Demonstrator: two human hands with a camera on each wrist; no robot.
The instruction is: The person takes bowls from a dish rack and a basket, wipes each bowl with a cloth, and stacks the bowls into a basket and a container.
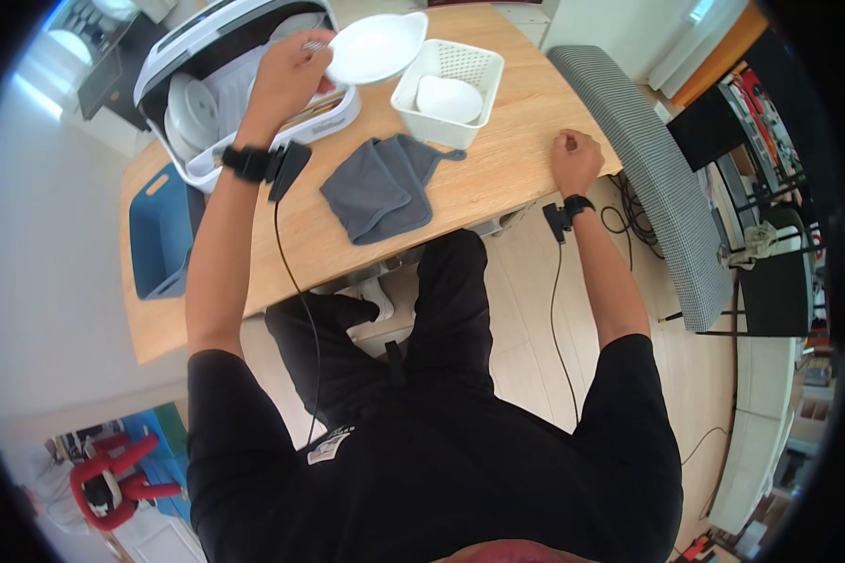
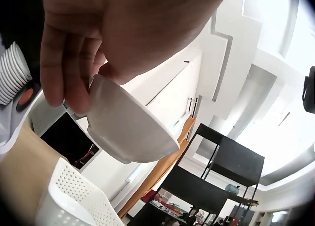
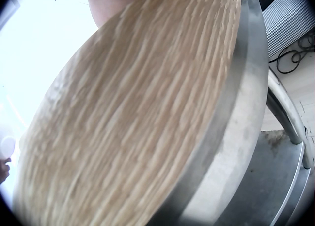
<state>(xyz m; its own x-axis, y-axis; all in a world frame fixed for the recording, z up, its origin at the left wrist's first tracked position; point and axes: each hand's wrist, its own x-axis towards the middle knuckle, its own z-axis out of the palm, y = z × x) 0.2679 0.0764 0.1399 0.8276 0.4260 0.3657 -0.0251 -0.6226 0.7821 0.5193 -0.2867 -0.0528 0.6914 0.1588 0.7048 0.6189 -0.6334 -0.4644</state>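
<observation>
My left hand [image 1: 291, 80] pinches a white bowl [image 1: 380, 49] by the small tab at its rim. In the head view the bowl is above the table, between the dish box and the white basket. From the left wrist the bowl [image 2: 130, 125] appears side-on, tilted, with fingers and thumb at its upper edge. A second white bowl [image 1: 451, 98] lies inside the perforated white basket [image 1: 438, 131]. At the table's right edge my right hand [image 1: 577, 161] rests with fingers loosely curled, holding nothing; the right wrist view catches only a sliver of it.
Left of the basket stands a white dish box [image 1: 333, 120] with its lid raised and plates [image 1: 192, 113] inside. A folded grey cloth [image 1: 380, 188] lies in front of the basket. A blue basin [image 1: 160, 235] sits at the left table edge; a checkered bench [image 1: 638, 169] stands right.
</observation>
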